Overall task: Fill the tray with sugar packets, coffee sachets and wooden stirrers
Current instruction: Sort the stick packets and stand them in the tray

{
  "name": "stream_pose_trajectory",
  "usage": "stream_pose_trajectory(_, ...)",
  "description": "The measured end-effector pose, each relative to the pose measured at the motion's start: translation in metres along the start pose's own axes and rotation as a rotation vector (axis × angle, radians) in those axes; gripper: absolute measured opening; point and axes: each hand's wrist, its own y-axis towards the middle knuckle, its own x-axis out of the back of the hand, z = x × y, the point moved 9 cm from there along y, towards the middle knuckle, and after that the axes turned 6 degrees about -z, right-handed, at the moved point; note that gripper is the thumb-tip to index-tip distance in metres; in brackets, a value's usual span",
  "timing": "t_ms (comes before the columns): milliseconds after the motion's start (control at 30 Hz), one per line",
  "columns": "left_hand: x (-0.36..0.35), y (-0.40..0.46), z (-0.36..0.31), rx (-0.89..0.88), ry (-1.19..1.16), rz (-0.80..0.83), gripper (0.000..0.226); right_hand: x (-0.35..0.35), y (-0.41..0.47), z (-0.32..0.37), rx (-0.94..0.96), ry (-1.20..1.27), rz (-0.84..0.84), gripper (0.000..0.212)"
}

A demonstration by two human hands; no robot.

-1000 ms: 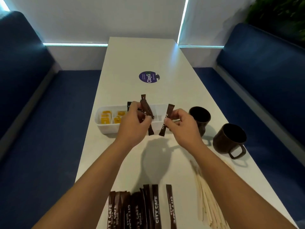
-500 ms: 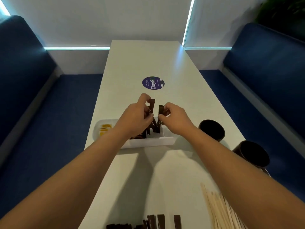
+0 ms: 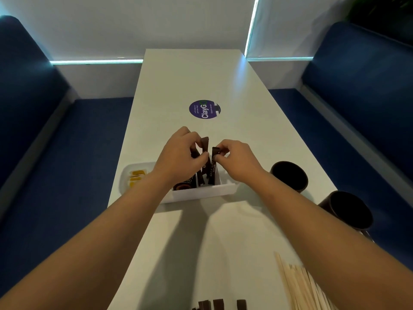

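Observation:
A white tray (image 3: 202, 193) sits on the white table (image 3: 201, 242), with yellow packets (image 3: 135, 177) in its left compartment. Over its middle compartment my left hand (image 3: 178, 157) pinches the tops of two or three dark brown sugar sticks (image 3: 204, 144), whose lower ends reach down into the tray. My right hand (image 3: 234, 159) pinches the top of another dark brown sugar stick (image 3: 212, 170) standing upright in the same compartment. More dark sachets (image 3: 220, 304) lie at the table's near edge. Wooden stirrers (image 3: 301, 285) are fanned out at the near right.
Two dark brown mugs (image 3: 289, 176) (image 3: 347, 210) stand to the right of the tray. A round purple sticker (image 3: 204, 109) lies further up the table. Blue bench seats run along both sides of the table, and a white wall closes the far end.
Both hands carried their sticks forward and down from above the tray's front into its middle compartment. My head moved forward, so the loose sachets slid to the bottom edge.

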Motion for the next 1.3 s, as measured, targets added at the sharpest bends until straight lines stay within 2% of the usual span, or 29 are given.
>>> stream_pose_trajectory(167,-0.009,-0.001,0.012,0.062,0.086,0.072,0.026,0.0,0.004,0.004,0.034,-0.028,-0.01,0.015)
stream_pose_trajectory(400,-0.016,-0.001,0.009,0.082,0.092,0.073,0.049,-0.002,0.001,0.0,0.042,-0.047,-0.028,0.026)
stream_pose_trajectory(567,-0.017,-0.001,0.009,0.096,0.097,0.091,0.054,0.0,-0.003,-0.001,0.05,-0.027,-0.048,0.029)
stream_pose_trajectory(800,0.004,-0.005,-0.004,0.058,0.053,0.012,0.047,0.012,-0.013,0.013,0.079,-0.008,-0.088,0.03)
stream_pose_trajectory(1033,0.042,-0.051,-0.042,0.055,-0.026,-0.053,0.021,0.033,-0.079,0.034,0.029,0.069,-0.089,0.021)
stream_pose_trajectory(1133,0.043,-0.096,-0.052,0.1,-0.081,-0.005,0.017,0.03,-0.127,0.027,-0.035,0.073,-0.054,0.02)
stream_pose_trajectory(1300,0.019,-0.184,-0.057,0.163,-0.037,0.199,0.021,0.016,-0.211,0.004,-0.154,0.026,0.043,0.028)
